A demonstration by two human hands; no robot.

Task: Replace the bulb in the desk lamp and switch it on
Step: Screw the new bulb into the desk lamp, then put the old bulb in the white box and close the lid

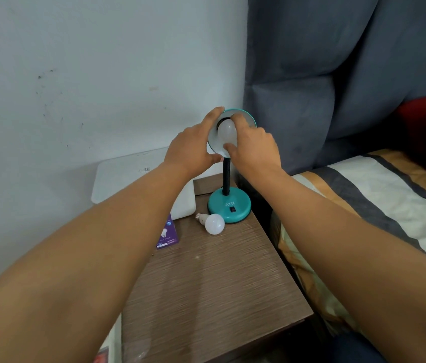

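A teal desk lamp stands at the back of the wooden nightstand, its round base (229,207) carrying a black switch (232,209) and a black flexible neck. The teal shade (245,117) faces me with a white bulb (227,131) in its socket. My left hand (193,145) grips the shade's left rim. My right hand (252,145) has its fingers and thumb closed around the bulb in the shade. A second white bulb (214,223) lies loose on the nightstand just left of the base.
A purple bulb box (168,235) lies flat on the nightstand (211,284). A white flat device (133,179) leans by the wall behind it. A bed with striped bedding (379,205) and a grey padded headboard (337,74) sit on the right.
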